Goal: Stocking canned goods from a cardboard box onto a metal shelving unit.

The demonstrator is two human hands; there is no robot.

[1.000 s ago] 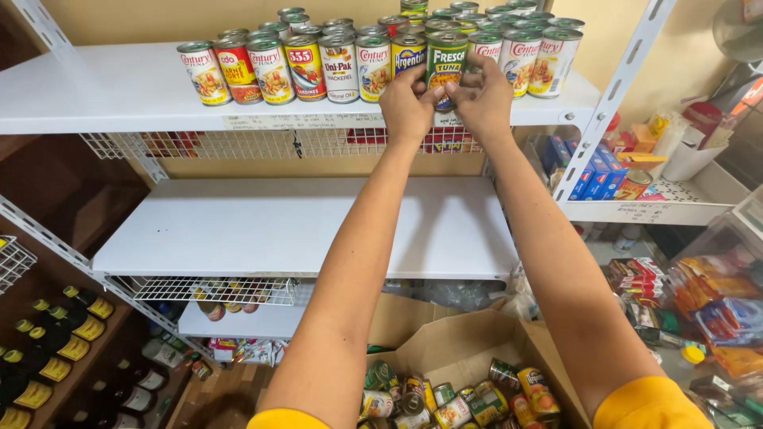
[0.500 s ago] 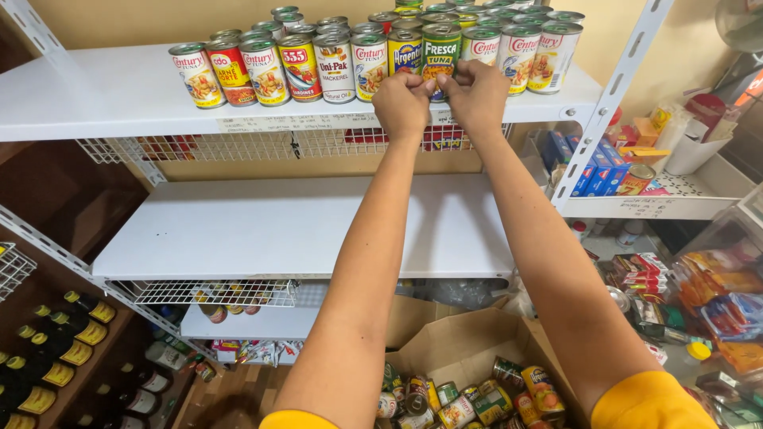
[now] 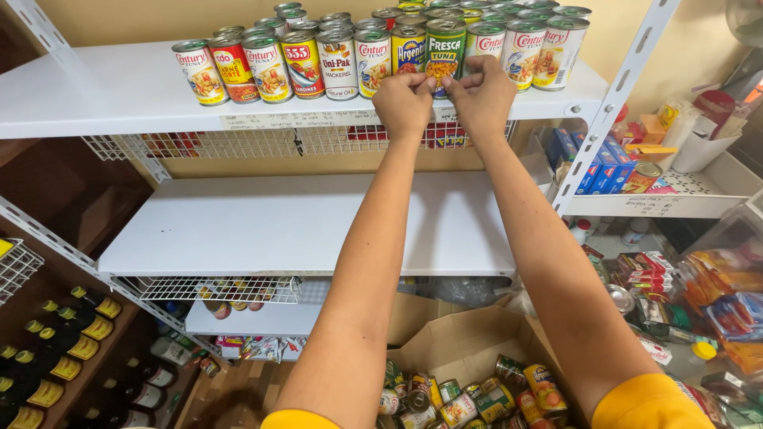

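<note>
White metal shelves [image 3: 278,230] line a tan wall, and the top shelf [image 3: 95,95] carries a long front row of cans with more rows behind. Both arms reach up to one green can [image 3: 445,54] standing upright at the front edge, right of the row's middle, touching its neighbours on either side. The left hand [image 3: 405,102] is curled, fingers pressed against the can's lower left side; the right hand [image 3: 483,94] curls against its lower right, so the two pinch the can between them. Whether the can rests fully on the shelf or is lifted a hair, I cannot tell, as the hands hide its base.

To do this well, I judge the can wants to be squared with the row: label facing out, front flush with the neighbours, base flat and wholly on the shelf, not over the lip. Gentle, even pressure from both sides seems wise, since the cans stand tight and a shove could topple one nearby. Below, the middle shelf is bare, and an open box [image 3: 469,349] holds loose cans.
</note>
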